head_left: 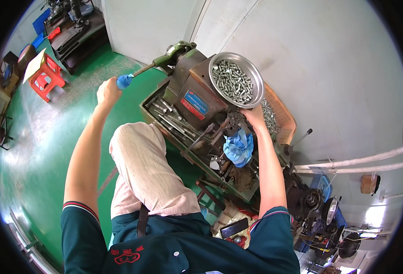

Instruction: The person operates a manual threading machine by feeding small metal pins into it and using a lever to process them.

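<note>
My left hand is closed around the end of a machine lever, just behind its blue-wrapped part. The lever runs up to a green pivot on a small bench machine. My right hand reaches in at the machine's right side, just under a round steel bowl. Its fingertips are hidden by the bowl and the dark fittings, so what they hold does not show. Many short metal pins fill the bowl. A crumpled blue cloth lies left of my right forearm.
An orange plastic basket with more small metal parts stands behind my right hand. Metal rods lie in the machine's tray. A phone rests by my right elbow. Red stools stand on the green floor at the left.
</note>
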`<control>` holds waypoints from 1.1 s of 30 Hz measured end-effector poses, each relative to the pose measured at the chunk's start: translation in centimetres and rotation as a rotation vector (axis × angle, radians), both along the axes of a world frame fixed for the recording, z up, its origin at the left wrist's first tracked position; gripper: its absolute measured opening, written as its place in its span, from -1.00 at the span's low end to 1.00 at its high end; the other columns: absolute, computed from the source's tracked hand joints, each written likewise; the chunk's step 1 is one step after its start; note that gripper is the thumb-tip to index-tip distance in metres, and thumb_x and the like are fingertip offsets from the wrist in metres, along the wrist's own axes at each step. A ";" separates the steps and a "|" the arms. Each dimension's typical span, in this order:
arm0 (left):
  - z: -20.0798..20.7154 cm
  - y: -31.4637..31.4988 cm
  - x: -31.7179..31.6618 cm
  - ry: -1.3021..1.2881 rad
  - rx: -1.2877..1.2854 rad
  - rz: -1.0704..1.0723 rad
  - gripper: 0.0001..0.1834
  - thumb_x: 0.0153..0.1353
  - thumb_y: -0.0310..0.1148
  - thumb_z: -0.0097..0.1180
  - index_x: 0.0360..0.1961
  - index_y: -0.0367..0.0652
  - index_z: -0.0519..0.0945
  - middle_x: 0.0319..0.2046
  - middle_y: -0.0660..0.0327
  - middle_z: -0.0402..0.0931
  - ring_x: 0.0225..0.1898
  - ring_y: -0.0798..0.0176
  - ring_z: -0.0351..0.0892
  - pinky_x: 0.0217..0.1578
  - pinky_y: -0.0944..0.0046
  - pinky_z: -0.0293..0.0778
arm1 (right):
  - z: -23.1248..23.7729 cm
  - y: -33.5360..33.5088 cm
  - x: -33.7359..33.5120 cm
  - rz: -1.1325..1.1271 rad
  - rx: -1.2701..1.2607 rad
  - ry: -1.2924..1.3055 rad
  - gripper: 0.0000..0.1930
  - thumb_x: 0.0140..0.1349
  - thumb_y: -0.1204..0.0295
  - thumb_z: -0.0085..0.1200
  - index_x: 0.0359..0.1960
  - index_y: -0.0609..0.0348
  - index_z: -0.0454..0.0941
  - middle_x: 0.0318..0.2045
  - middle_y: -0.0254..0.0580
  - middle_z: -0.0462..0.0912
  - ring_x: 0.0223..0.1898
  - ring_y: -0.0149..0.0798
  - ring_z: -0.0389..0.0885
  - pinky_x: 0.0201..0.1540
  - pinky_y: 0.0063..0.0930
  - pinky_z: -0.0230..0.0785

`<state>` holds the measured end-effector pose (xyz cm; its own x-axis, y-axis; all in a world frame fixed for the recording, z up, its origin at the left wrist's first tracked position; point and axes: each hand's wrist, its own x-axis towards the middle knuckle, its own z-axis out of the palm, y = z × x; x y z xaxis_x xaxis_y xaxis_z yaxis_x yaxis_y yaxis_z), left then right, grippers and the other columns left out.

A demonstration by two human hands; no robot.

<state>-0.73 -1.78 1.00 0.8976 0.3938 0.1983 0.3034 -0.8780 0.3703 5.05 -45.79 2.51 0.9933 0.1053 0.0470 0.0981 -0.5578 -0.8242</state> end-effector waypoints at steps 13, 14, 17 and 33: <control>1.1 -6.0 -3.3 0.055 -0.050 0.037 -0.82 -0.23 -0.49 0.01 -0.47 -0.14 0.46 -0.54 0.01 0.48 -0.43 -0.05 0.48 -0.40 0.09 0.39 | 1.0 0.2 -0.5 0.045 -0.003 -0.010 -0.73 -0.28 0.58 0.11 -0.40 0.25 0.54 -0.44 -0.24 0.59 -0.35 -0.37 0.51 -0.23 -0.53 0.29; 1.3 -6.2 -3.4 0.059 -0.056 0.034 -0.82 -0.23 -0.50 0.00 -0.48 -0.15 0.46 -0.54 0.00 0.48 -0.44 -0.05 0.48 -0.41 0.10 0.39 | 1.3 0.0 -0.4 0.048 -0.043 -0.003 -0.73 -0.29 0.57 0.12 -0.42 0.26 0.54 -0.45 -0.24 0.59 -0.37 -0.37 0.52 -0.26 -0.54 0.30; 0.8 -6.0 -3.4 -0.001 -0.078 0.051 -0.84 -0.23 -0.51 -0.01 -0.50 -0.16 0.45 -0.55 0.01 0.48 -0.44 -0.05 0.48 -0.41 0.09 0.39 | 3.6 -0.9 -0.1 0.037 -0.342 0.125 -0.82 -0.28 0.52 0.09 -0.53 0.21 0.55 -0.55 -0.21 0.59 -0.46 -0.29 0.55 -0.35 -0.50 0.35; 0.7 -6.0 -3.4 -0.010 -0.074 0.031 -0.85 -0.24 -0.50 -0.01 -0.51 -0.16 0.46 -0.57 0.01 0.48 -0.45 -0.04 0.48 -0.42 0.11 0.40 | 9.8 5.8 1.7 0.042 -0.860 -0.330 -0.88 -0.22 0.41 0.14 -0.56 0.05 0.52 -0.58 -0.28 0.54 -0.32 -0.23 0.44 -0.22 -0.32 0.22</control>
<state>-4.11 -7.78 1.68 0.8828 0.4354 0.1764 0.3260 -0.8382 0.4372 6.76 -39.96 12.35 0.9380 0.2710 0.2163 0.2886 -0.9559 -0.0538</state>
